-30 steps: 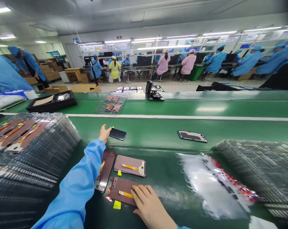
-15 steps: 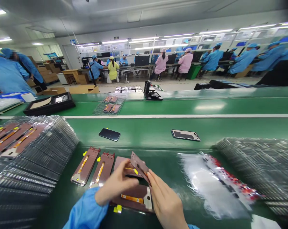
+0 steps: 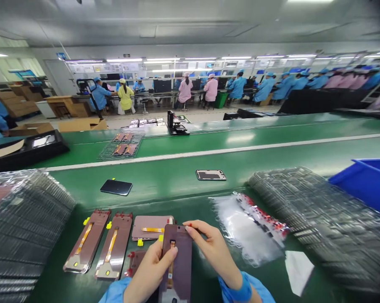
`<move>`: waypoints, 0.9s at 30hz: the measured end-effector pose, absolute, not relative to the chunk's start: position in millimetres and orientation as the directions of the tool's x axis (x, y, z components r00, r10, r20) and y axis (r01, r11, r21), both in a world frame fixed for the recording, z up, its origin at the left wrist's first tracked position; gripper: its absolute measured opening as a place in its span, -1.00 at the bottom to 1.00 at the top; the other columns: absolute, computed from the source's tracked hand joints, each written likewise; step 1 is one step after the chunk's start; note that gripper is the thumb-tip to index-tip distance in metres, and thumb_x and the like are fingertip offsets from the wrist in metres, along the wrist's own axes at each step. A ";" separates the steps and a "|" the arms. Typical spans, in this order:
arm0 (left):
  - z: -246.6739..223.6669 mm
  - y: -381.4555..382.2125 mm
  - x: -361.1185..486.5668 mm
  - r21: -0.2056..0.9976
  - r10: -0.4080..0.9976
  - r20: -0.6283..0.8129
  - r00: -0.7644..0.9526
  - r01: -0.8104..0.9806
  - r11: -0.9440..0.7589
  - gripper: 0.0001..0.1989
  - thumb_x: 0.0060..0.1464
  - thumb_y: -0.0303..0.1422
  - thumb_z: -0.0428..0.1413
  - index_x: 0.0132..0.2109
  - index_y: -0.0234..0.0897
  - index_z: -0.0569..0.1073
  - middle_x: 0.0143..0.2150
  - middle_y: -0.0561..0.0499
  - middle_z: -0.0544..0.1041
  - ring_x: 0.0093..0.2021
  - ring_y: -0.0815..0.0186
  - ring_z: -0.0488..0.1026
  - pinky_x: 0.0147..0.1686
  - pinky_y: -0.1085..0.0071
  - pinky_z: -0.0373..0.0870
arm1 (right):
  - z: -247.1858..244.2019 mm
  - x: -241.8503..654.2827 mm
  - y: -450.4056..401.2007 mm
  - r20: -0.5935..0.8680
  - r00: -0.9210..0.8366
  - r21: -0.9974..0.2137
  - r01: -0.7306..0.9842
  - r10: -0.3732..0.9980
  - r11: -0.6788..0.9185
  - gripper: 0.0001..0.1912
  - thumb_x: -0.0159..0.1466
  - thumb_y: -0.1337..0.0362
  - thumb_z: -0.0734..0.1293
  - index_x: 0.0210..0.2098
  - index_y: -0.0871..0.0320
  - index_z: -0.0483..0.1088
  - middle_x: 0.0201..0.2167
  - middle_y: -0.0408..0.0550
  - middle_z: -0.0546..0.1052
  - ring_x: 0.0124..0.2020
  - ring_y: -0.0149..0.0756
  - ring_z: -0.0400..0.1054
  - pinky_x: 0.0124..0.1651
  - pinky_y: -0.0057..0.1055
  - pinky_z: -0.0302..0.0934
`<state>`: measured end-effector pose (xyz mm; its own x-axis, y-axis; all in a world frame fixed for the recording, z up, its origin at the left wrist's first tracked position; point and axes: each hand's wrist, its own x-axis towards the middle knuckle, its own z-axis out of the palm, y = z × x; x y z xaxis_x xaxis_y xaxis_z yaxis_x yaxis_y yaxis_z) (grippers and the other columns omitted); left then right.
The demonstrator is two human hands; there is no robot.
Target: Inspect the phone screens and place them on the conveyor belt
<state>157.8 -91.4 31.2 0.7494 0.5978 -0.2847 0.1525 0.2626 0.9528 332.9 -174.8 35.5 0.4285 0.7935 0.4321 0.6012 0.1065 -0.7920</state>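
A brownish phone screen panel (image 3: 182,269) with an orange ribbon cable is held upright toward me. My left hand (image 3: 152,269) grips its left edge, thumb on the panel's back. At its top right corner, my right hand (image 3: 210,246) pinches with thumb and finger, near a small red bit. Two similar panel stacks with yellow tabs, one farther left (image 3: 87,242) and one nearer (image 3: 116,244), lie on the green surface. Behind my left hand, another stack (image 3: 146,223) lies sideways, and part of one more panel (image 3: 136,260) shows below it.
Clear plastic trays are piled at the left (image 3: 29,235) and right (image 3: 322,219). Clear film strips with red ends (image 3: 246,227) and white paper (image 3: 299,271) lie between. A dark phone (image 3: 116,187), another phone part (image 3: 210,175) and a blue bin (image 3: 366,181) stand beyond.
The view has swung right. The held panel has turned from a tilted, edge-on pose to show its back. My left hand has closed on its side, and my right hand has moved to its top corner.
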 end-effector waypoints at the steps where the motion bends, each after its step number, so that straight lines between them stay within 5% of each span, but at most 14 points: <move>1: 31.0 -92.3 158.0 0.957 0.602 -0.277 0.749 0.158 0.243 -0.49 0.04 0.03 0.20 -0.05 -0.30 0.52 -0.13 -0.10 0.58 -0.10 0.13 0.46 -0.03 0.24 0.36 | 33.3 332.4 -174.3 0.464 0.430 -0.770 0.628 0.775 0.113 -0.80 0.37 0.27 0.28 -0.22 0.12 0.57 -0.27 -0.01 0.65 -0.26 -0.22 0.56 -0.22 -0.38 0.48; 3: 30.7 -93.7 160.2 0.958 0.614 -0.272 0.741 0.149 0.245 -0.51 0.06 0.00 0.19 -0.05 -0.31 0.52 -0.11 -0.11 0.58 -0.08 0.11 0.46 -0.03 0.24 0.36 | 27.9 326.5 -175.0 0.602 0.402 -0.637 0.763 0.690 0.111 -0.82 0.34 0.36 0.31 -0.17 0.16 0.57 -0.14 0.10 0.63 -0.20 -0.12 0.54 -0.14 -0.24 0.47; 6: 28.7 -92.3 165.6 0.958 0.654 -0.242 0.717 0.069 0.280 -0.53 0.07 -0.03 0.19 -0.05 -0.33 0.52 -0.09 -0.14 0.59 -0.03 0.09 0.46 0.01 0.23 0.35 | 24.5 309.7 -179.8 0.816 0.155 -0.273 0.953 0.557 0.134 -0.73 0.28 0.50 0.32 -0.05 0.24 0.52 -0.01 0.22 0.58 -0.10 -0.04 0.50 -0.10 -0.15 0.43; 8: 27.0 -88.7 168.1 0.964 0.696 -0.219 0.684 0.044 0.261 -0.53 0.07 -0.03 0.19 -0.06 -0.34 0.52 -0.08 -0.15 0.58 -0.01 0.08 0.45 0.04 0.22 0.33 | 28.0 299.5 -184.2 0.836 0.046 -0.212 0.946 0.546 0.246 -0.72 0.27 0.53 0.30 -0.06 0.25 0.50 -0.06 0.19 0.60 -0.10 -0.08 0.48 -0.11 -0.19 0.42; 11: 26.8 -84.8 167.7 0.965 0.676 -0.231 0.700 0.076 0.250 -0.52 0.05 -0.02 0.19 -0.06 -0.34 0.51 -0.08 -0.15 0.58 -0.03 0.08 0.46 0.05 0.22 0.32 | 36.7 296.5 -187.5 0.774 0.173 -0.452 0.825 0.609 0.339 -0.78 0.31 0.48 0.26 -0.16 0.15 0.50 -0.12 0.10 0.60 -0.11 -0.16 0.47 -0.10 -0.23 0.42; 16: 32.1 -90.8 163.0 0.958 0.529 -0.273 0.803 0.176 0.227 -0.54 0.08 -0.05 0.18 -0.01 -0.30 0.50 -0.07 -0.09 0.56 -0.05 0.15 0.44 0.04 0.26 0.30 | 37.6 316.5 -178.1 0.434 0.510 -0.860 0.479 0.742 0.174 -0.86 0.30 0.23 0.32 -0.35 0.07 0.50 -0.05 0.10 0.55 -0.01 -0.10 0.46 0.01 -0.19 0.40; 20: 35.5 -96.3 163.1 0.958 0.446 -0.282 0.850 0.222 0.182 -0.55 0.09 -0.03 0.16 -0.06 -0.32 0.50 -0.16 -0.07 0.53 -0.10 0.16 0.42 -0.02 0.28 0.30 | 32.6 324.9 -168.7 0.311 0.509 -0.925 0.357 0.803 0.131 -0.84 0.28 0.21 0.33 -0.39 0.09 0.48 -0.02 0.06 0.52 0.00 -0.12 0.43 0.07 -0.21 0.31; 24: 39.7 -98.6 162.8 0.952 0.450 -0.307 0.838 0.265 0.155 -0.60 0.07 -0.05 0.16 -0.18 -0.35 0.51 -0.27 -0.01 0.47 -0.19 0.22 0.37 -0.12 0.35 0.29 | 37.9 327.9 -169.2 0.245 0.400 -0.920 0.384 0.883 0.082 -0.84 0.29 0.22 0.31 -0.20 0.08 0.51 -0.36 -0.09 0.49 -0.32 -0.26 0.41 -0.24 -0.35 0.32; 27: 41.7 -100.2 161.1 0.950 0.458 -0.313 0.832 0.274 0.150 -0.68 0.09 -0.14 0.15 -0.18 -0.34 0.49 -0.28 0.01 0.45 -0.24 0.27 0.34 -0.17 0.38 0.27 | 42.3 330.6 -173.7 0.234 0.282 -0.886 0.456 0.931 0.084 -0.82 0.33 0.23 0.28 -0.31 0.09 0.52 -0.46 -0.14 0.43 -0.40 -0.29 0.37 -0.34 -0.39 0.27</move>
